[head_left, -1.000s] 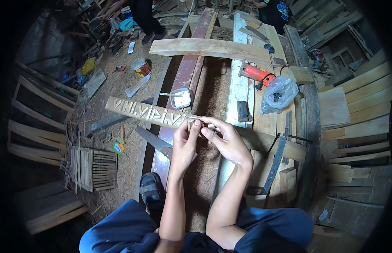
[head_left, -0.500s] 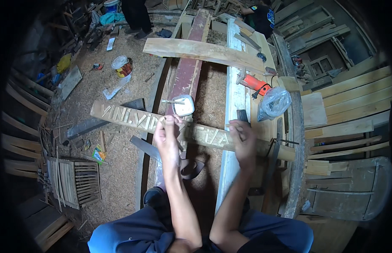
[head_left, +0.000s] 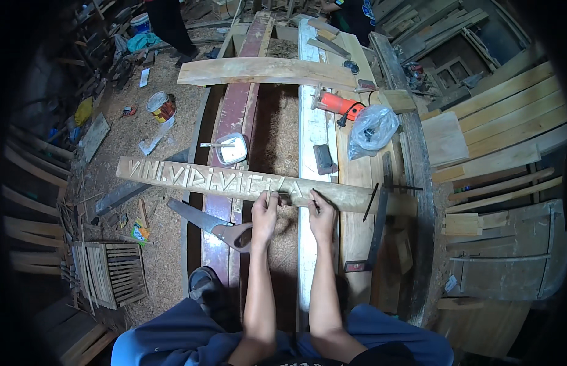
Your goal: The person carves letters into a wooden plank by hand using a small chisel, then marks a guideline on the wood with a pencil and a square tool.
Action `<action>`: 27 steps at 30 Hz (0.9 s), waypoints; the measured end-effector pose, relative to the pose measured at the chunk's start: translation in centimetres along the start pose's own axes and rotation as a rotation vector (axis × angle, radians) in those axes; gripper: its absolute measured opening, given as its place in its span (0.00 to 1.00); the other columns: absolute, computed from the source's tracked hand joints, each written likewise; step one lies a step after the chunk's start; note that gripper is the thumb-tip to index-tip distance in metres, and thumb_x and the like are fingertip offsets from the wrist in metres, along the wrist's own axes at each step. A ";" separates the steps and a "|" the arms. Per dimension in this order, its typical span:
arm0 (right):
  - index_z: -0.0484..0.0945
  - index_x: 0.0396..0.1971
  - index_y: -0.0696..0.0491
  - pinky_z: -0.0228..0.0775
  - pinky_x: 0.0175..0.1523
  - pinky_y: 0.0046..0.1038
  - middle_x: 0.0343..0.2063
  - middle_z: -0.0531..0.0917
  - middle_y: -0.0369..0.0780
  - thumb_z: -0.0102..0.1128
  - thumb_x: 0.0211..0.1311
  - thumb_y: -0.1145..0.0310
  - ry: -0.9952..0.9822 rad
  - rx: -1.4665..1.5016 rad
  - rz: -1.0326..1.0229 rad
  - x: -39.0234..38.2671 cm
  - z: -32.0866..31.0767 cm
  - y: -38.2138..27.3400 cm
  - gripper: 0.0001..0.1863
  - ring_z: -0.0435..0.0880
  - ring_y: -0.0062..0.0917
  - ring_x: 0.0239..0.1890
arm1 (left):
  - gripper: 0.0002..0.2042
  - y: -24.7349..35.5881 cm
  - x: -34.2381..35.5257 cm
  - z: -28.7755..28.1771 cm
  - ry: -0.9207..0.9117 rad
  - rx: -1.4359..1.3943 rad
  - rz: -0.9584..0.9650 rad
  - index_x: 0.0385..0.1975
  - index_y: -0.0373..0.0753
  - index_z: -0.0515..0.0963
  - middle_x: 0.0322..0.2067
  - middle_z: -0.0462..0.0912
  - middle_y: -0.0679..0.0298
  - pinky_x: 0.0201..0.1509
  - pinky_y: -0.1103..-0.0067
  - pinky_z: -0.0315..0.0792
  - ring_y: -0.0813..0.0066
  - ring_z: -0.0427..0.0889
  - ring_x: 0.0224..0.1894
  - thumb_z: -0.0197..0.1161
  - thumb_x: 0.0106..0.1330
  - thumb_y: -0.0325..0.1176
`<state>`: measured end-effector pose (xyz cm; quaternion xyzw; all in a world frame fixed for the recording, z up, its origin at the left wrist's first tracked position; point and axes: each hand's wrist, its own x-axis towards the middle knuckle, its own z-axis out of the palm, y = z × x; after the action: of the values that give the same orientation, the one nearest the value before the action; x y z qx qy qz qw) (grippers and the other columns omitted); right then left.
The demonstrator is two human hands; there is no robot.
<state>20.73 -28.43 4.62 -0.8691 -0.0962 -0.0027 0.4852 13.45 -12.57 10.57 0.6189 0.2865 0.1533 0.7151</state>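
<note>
Across the beams lies a long, slightly curved wooden board (head_left: 356, 196) with raised wooden letters along its left and middle part. My left hand (head_left: 264, 215) is closed in a pinch at the board's near edge, below the letters. To its right, my right hand (head_left: 321, 215) also pinches, with its fingertips over the board near the last letter. Whatever either hand holds is too small to make out. A handsaw (head_left: 201, 218) rests just left of my left hand. Beyond the board stands a tub of white paste (head_left: 234, 157), a thin stick (head_left: 216, 145) across its rim.
A dark block (head_left: 325, 160) sits beyond my right hand. Farther right are an orange power tool (head_left: 341, 105), a clear plastic bag (head_left: 375, 131) and a metal square (head_left: 376, 235). Another plank (head_left: 265, 71) spans the beams farther off. Two people are at the far side.
My left hand has moved right along the board and down to its near edge. My right hand has come closer to it. The whole view has shifted a little.
</note>
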 end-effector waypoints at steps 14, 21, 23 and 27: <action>0.79 0.61 0.52 0.73 0.54 0.40 0.38 0.80 0.46 0.76 0.55 0.72 -0.152 -0.125 -0.107 2.8 -2.6 0.2 0.31 0.80 0.42 0.45 | 0.14 -3.7 -4.5 2.4 0.039 0.135 -0.081 0.32 0.32 0.73 0.26 0.70 0.69 0.40 0.77 0.65 0.82 0.66 0.34 0.54 0.80 0.35; 0.85 0.54 0.51 0.75 0.50 0.40 0.33 0.82 0.43 0.79 0.52 0.67 -0.242 -0.193 -0.023 3.3 -2.5 0.0 0.26 0.82 0.40 0.37 | 0.13 -4.2 -4.1 3.2 0.013 0.193 -0.035 0.33 0.35 0.73 0.26 0.71 0.70 0.38 0.79 0.63 0.83 0.65 0.33 0.56 0.80 0.37; 0.85 0.55 0.48 0.75 0.50 0.39 0.33 0.82 0.42 0.79 0.52 0.68 -0.185 -0.206 -0.119 2.9 -2.2 -0.4 0.27 0.82 0.39 0.38 | 0.15 -4.2 -4.1 2.9 0.014 0.230 -0.037 0.34 0.31 0.74 0.26 0.75 0.64 0.41 0.75 0.68 0.79 0.68 0.34 0.56 0.80 0.38; 0.85 0.56 0.44 0.75 0.52 0.38 0.34 0.83 0.41 0.79 0.53 0.69 -0.328 -0.060 -0.012 3.2 -3.7 -0.4 0.27 0.82 0.38 0.40 | 0.15 -4.3 -4.1 1.6 0.023 0.210 -0.052 0.35 0.31 0.75 0.27 0.77 0.63 0.43 0.75 0.69 0.78 0.70 0.35 0.56 0.80 0.38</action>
<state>24.14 -30.83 7.19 -0.8714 -0.1792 0.1333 0.4368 10.60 -17.04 7.41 0.6808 0.3254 0.1110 0.6468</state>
